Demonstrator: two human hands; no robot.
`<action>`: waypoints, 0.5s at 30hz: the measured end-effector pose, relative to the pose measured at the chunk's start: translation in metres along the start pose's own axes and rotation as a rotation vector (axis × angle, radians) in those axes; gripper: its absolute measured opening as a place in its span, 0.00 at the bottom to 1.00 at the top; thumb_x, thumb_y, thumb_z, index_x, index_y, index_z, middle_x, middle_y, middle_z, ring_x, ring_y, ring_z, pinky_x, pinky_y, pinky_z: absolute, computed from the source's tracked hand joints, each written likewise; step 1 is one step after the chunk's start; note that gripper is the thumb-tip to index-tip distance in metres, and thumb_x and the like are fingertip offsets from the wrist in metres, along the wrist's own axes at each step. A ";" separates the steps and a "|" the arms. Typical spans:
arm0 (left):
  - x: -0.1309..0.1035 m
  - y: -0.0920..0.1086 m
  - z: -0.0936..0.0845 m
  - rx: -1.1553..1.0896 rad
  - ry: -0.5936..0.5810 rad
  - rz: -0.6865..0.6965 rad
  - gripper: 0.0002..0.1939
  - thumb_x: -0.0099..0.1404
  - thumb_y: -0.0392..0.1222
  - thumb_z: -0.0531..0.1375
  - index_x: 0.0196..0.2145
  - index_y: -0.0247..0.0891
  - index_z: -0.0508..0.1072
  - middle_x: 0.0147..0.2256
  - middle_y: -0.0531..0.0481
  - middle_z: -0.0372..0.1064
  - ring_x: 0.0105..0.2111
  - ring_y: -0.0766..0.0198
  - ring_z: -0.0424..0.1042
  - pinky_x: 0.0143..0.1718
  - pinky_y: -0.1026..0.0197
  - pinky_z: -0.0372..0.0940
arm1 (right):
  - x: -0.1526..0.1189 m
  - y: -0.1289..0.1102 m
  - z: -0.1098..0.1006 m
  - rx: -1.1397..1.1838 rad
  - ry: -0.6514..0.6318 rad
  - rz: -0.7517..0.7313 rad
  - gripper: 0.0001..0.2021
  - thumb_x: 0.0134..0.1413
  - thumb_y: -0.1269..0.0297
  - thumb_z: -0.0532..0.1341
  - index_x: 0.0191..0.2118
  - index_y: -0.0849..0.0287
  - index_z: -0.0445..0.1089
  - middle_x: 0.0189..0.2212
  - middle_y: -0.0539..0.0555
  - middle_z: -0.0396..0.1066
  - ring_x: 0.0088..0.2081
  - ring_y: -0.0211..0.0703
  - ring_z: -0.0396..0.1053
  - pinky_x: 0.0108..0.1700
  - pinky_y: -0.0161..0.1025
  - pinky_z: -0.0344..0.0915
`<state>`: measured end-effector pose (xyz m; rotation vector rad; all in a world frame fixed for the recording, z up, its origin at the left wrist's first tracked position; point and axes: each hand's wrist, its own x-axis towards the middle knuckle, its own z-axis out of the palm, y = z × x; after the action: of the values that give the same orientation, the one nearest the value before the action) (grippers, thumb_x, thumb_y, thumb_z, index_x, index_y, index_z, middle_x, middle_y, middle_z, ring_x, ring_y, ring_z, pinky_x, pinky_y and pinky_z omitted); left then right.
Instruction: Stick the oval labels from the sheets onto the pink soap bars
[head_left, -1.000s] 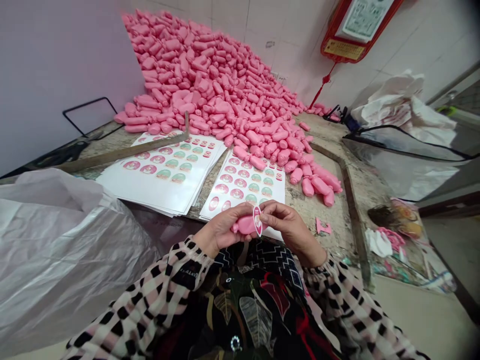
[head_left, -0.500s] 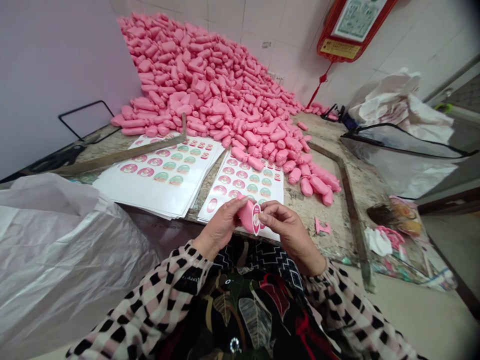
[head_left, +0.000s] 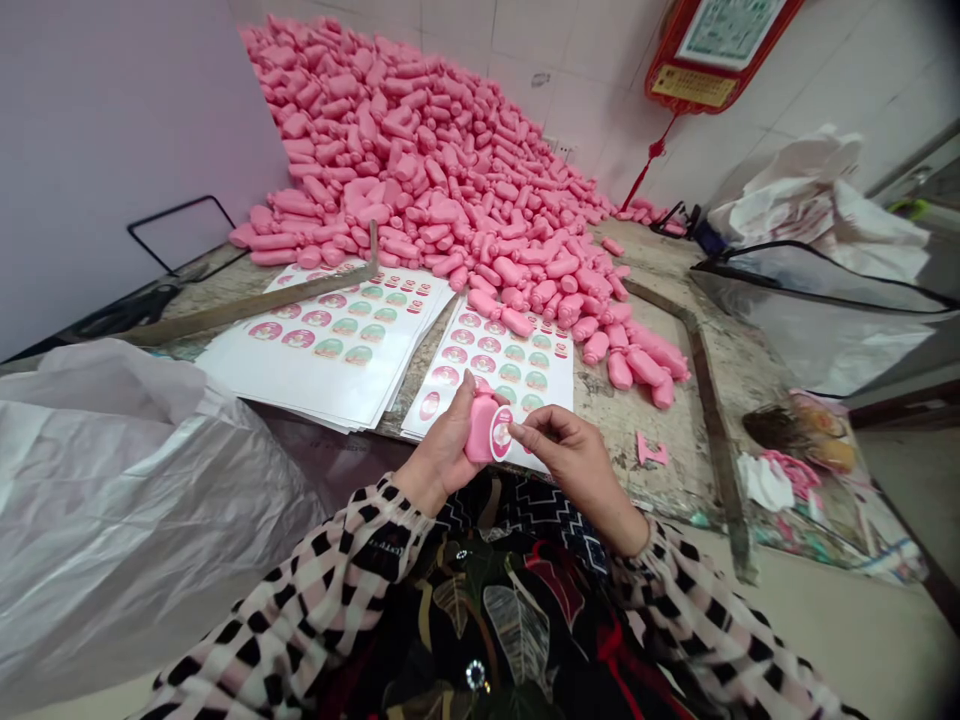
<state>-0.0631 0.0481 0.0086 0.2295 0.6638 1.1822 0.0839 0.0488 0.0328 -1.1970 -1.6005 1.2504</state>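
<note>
My left hand (head_left: 442, 448) is closed round a small pink plastic bottle (head_left: 479, 432), its neck pointing up and away from me. An oval pink sticker (head_left: 501, 436) with a white border stands at the bottle's right side, pinched at its right edge by the thumb and fingertips of my right hand (head_left: 583, 462). Whether the sticker touches the bottle I cannot tell. Just beyond my hands lies a sheet of pink and green stickers (head_left: 469, 372). Farther left is a stack of similar sheets (head_left: 281, 388).
A large heap of pink bottles (head_left: 420, 160) covers the back of the worn table (head_left: 600, 420). A wooden strip (head_left: 247, 308) rests across the left stack; another wooden edge (head_left: 709, 430) runs on the right. White plastic sacking (head_left: 135, 500) bulges at left, and a clear bag (head_left: 817, 320) sits right.
The bottle has turned more upright in my left hand. The sticker, edge-on before, now faces me more, still between my right fingertips. The whole view has shifted slightly.
</note>
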 end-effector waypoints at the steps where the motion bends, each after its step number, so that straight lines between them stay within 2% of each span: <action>1: 0.000 -0.001 0.001 0.021 -0.001 -0.006 0.27 0.55 0.64 0.53 0.28 0.34 0.68 0.21 0.53 0.62 0.19 0.70 0.64 0.19 0.68 0.62 | 0.000 0.000 0.001 -0.020 0.001 -0.002 0.11 0.43 0.57 0.64 0.25 0.59 0.67 0.21 0.46 0.62 0.24 0.33 0.56 0.27 0.33 0.54; 15: -0.003 -0.004 0.004 0.128 -0.030 0.012 0.27 0.56 0.65 0.51 0.31 0.34 0.68 0.22 0.53 0.63 0.17 0.70 0.64 0.14 0.67 0.61 | 0.003 0.006 0.005 -0.055 -0.030 0.018 0.11 0.44 0.55 0.63 0.26 0.58 0.67 0.23 0.48 0.67 0.25 0.35 0.61 0.28 0.33 0.58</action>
<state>-0.0581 0.0447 0.0104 0.3588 0.7134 1.1465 0.0802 0.0509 0.0257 -1.2345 -1.6589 1.2477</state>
